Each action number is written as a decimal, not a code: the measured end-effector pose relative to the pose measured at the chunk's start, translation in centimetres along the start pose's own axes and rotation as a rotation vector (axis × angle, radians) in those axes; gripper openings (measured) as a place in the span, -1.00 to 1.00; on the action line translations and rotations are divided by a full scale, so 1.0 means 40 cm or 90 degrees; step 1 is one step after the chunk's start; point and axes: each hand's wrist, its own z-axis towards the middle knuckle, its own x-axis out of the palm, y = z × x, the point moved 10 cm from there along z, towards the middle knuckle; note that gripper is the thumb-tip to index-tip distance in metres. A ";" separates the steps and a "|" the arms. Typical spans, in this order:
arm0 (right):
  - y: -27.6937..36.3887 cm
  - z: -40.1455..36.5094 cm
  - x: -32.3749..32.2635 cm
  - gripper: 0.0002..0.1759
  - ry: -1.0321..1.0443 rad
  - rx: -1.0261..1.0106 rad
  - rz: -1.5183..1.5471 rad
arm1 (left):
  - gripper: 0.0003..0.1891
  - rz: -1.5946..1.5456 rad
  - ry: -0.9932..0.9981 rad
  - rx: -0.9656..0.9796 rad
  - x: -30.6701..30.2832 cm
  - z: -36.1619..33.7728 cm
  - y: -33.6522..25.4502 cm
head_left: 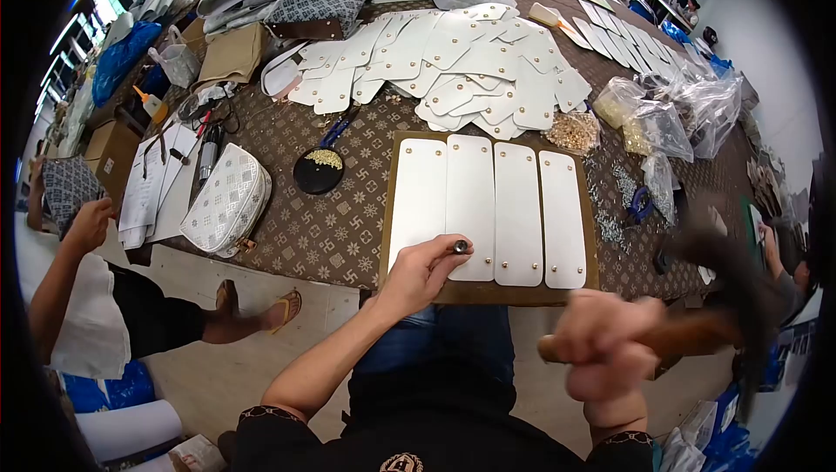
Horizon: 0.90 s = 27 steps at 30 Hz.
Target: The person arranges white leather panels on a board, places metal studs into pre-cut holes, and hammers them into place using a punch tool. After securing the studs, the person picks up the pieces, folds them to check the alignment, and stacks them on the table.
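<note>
Pinching a small dark metal punch (460,247) onto a flat white rounded panel (472,193), left hand (422,273) steadies it; right hand (601,352), nearer right, clenches a blurred wooden-handled hammer (697,331). Likely the striking step, needing a square blow.

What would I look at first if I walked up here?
The blurry hammer in the right hand, low on the right, grabs you first. Next come four white panels side by side on a brown board in the middle, where the left hand pinches a small metal tool on one panel. Behind them lies a big heap of white pieces.
</note>
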 end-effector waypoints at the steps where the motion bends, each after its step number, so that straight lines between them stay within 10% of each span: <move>1: -0.113 -0.027 0.028 -0.70 0.139 0.168 -0.182 | -0.79 0.013 0.001 -0.010 -0.003 0.001 0.003; 2: -0.261 -0.051 0.050 -0.74 0.308 0.294 -0.406 | -0.79 0.026 0.003 -0.024 -0.001 -0.004 0.007; 9: -0.338 -0.147 -0.065 -0.71 -0.042 0.387 -0.018 | -0.77 -0.080 -0.037 -0.011 0.018 0.006 0.009; 21: -0.312 -0.159 -0.110 -0.69 -0.034 0.458 -0.013 | -0.80 -0.097 0.073 0.012 0.134 0.066 0.006; 27: 0.101 -0.042 -0.175 -0.68 -0.179 -0.228 0.163 | -0.77 -0.099 0.110 0.009 0.152 0.063 0.001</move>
